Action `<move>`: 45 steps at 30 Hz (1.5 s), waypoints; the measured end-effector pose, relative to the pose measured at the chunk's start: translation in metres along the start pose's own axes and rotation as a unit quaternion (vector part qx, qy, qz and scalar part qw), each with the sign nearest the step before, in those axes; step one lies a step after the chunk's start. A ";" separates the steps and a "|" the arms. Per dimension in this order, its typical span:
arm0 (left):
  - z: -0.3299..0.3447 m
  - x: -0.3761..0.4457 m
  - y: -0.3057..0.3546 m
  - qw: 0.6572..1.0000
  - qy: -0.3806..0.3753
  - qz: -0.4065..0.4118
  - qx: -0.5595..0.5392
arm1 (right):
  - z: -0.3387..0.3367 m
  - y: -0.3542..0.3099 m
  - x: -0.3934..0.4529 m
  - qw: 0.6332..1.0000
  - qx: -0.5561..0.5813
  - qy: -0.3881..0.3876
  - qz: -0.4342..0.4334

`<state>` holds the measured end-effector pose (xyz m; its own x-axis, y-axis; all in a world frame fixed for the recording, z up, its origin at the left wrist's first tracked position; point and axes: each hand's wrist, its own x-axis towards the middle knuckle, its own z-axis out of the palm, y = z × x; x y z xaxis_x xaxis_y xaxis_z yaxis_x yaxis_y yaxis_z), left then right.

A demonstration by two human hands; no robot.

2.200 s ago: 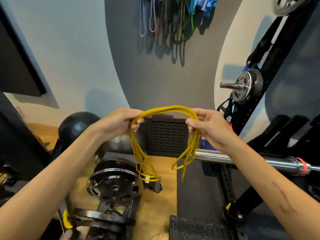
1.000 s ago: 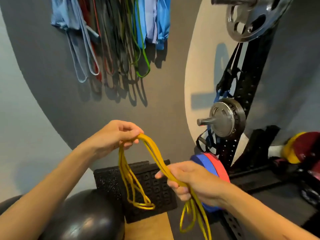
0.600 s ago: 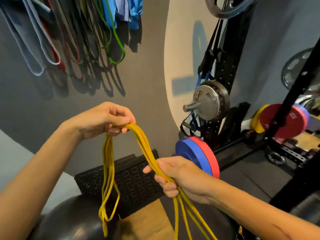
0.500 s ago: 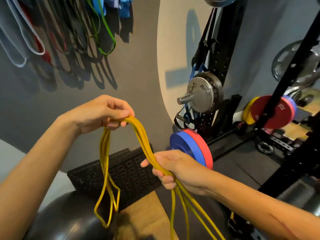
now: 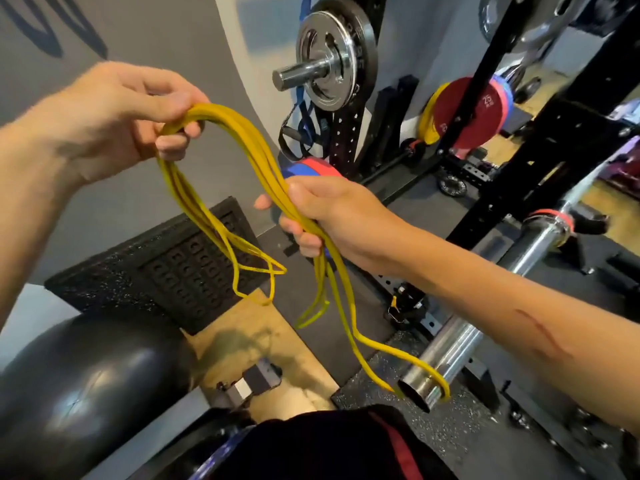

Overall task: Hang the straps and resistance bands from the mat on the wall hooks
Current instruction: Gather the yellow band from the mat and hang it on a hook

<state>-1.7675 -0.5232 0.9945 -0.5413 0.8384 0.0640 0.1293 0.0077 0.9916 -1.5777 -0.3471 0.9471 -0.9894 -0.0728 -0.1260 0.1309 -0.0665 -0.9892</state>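
1. Head view, the grip: the left hand [image 5: 114,116] at 10 o'clock has its thumb and curled fingers clamped on the top bend of the yellow resistance bands [image 5: 242,147]. The right hand [image 5: 325,213], just right of centre, has its fingers closed round the same bundle lower down. The strands arch in the air between the two hands.

2. Where the bands hang: loose loops drop from the left hand toward 6 o'clock, in front of the black rubber tile [image 5: 166,268]. Longer tails fall from the right hand toward 5 o'clock, and the lowest loop appears to pass round the open end of the barbell sleeve [image 5: 450,355]; whether it touches the steel cannot be told.

3. Edges and room: the barbell sleeve runs from 5 o'clock up toward 3 o'clock, close under the right forearm. The black rack upright [image 5: 346,140] with its steel weight plate [image 5: 332,53] stands at 12 o'clock, near the right hand. A black exercise ball [image 5: 86,386] fills 8 o'clock. Open grey wall [image 5: 173,32] lies behind the left hand, at 11 o'clock.

4. Hidden or unclear: the wall hooks are out of frame; only band shadows show at the top left edge. The right hand covers most of the blue and red plates [image 5: 311,168] behind it. The count of strands cannot be made out. Red and yellow plates [image 5: 460,112] at 2 o'clock are crossed by a rack post.
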 end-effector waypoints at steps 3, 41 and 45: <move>0.004 0.004 0.001 1.000 0.000 0.001 -0.014 | -0.004 -0.002 0.000 0.999 0.022 0.027 -0.014; 0.053 0.014 -0.085 0.977 -0.174 -0.080 -0.093 | -0.010 0.059 0.018 0.988 0.131 0.082 -0.012; 0.070 0.016 -0.102 0.984 -0.130 -0.056 -0.106 | -0.015 0.068 0.017 0.983 0.153 0.099 -0.007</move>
<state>-1.7307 -0.4723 0.8868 -0.3075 0.9502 -0.0506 -0.1094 0.0176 0.9938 -1.5863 -0.3377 0.8768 -0.9802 0.1240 -0.1543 0.0996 -0.3644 -0.9259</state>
